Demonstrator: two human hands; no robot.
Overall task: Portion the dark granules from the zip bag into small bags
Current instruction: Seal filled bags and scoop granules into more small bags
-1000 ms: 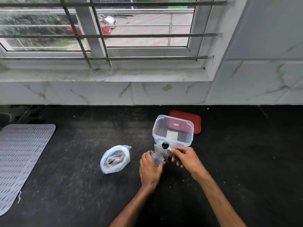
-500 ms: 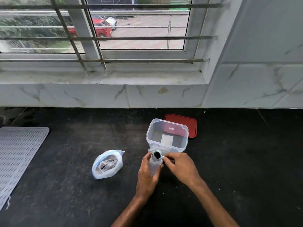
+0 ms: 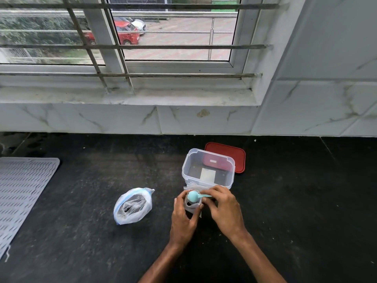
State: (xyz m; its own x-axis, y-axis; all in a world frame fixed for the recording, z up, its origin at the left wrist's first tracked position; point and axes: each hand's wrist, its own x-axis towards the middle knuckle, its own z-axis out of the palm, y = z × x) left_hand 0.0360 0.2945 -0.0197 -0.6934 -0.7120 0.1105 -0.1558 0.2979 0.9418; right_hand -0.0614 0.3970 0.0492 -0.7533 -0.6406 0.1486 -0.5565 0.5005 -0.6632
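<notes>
Dark desk point(image 3: 81, 231): in front of the clear tub point(image 3: 186, 170), left grip point(image 3: 182, 219) clasps the small bag point(image 3: 192, 208), right grip point(image 3: 225, 207) pinches the overturned scoop point(image 3: 193, 196); best to tap gently, bag mouth wide.

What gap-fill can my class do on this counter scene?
The right hand holds the scoop upside ____ over the small bag in the left hand.
The zip bag lies ____ of both hands.
The lid behind the clear box is ____.
Missing: down, left, red.
</notes>
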